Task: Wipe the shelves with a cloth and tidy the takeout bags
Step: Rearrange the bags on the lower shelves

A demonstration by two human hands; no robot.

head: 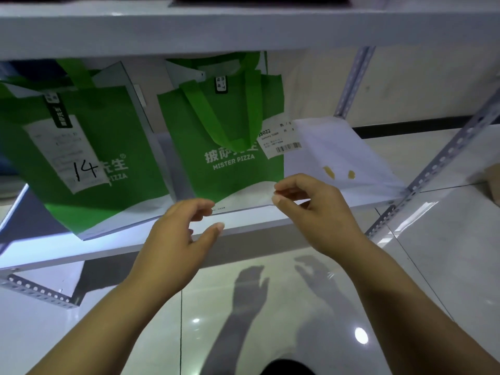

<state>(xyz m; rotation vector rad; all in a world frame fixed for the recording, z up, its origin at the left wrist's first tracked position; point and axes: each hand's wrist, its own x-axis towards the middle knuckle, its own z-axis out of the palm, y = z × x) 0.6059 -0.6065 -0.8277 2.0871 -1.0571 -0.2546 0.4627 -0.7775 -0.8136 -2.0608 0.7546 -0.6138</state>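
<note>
Fingers [201,206] of both the left hand [178,239] and the right hand [315,212] curl loosely, gripping nothing, just in front of the middle green takeout bag [224,158], which stands upright on the shelf [113,238] beside a second bag [89,136], probably poised to straighten it.

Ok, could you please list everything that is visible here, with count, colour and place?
left takeout bag: 1, green, receipt marked 14, lower shelf's left
right takeout bag: 1, green, printed MISTER PIZZA, mid shelf
white sheet: 1, white, two yellow spots, shelf's right end
lower shelf: 1, white, centre
upper shelf: 1, white, top
uprights: 2, grey perforated metal, right
floor: 1, pale glossy tiles, below
left hand: 1, empty, fingers loosely curled, at shelf front
right hand: 1, empty, by right bag's lower corner
</note>
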